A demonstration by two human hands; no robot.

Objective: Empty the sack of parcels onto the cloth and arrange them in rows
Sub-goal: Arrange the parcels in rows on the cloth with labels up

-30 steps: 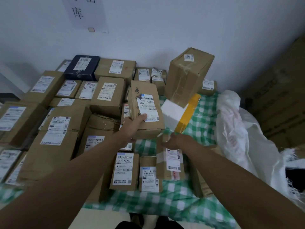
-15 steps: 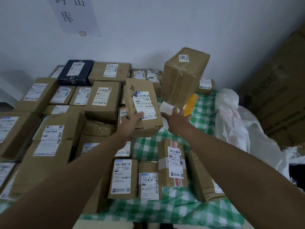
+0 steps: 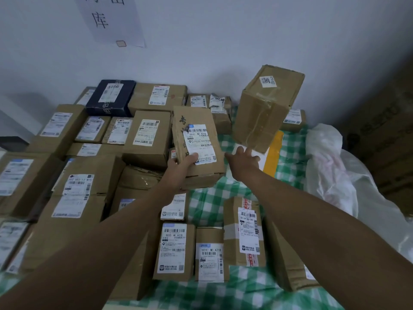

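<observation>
A left hand point(image 3: 182, 163) grips a labelled brown parcel point(image 3: 197, 146) by its near end, thumb curled over the label, holding it tilted above the checked cloth point(image 3: 205, 202). The right hand point(image 3: 242, 159), fingers extended, touches a white-and-yellow parcel point(image 3: 271, 153) under a tall leaning box point(image 3: 266, 110). Rows of parcels crowd the left and front; bare cloth shows between the hands. The white sack point(image 3: 330, 166) lies crumpled at right.
</observation>
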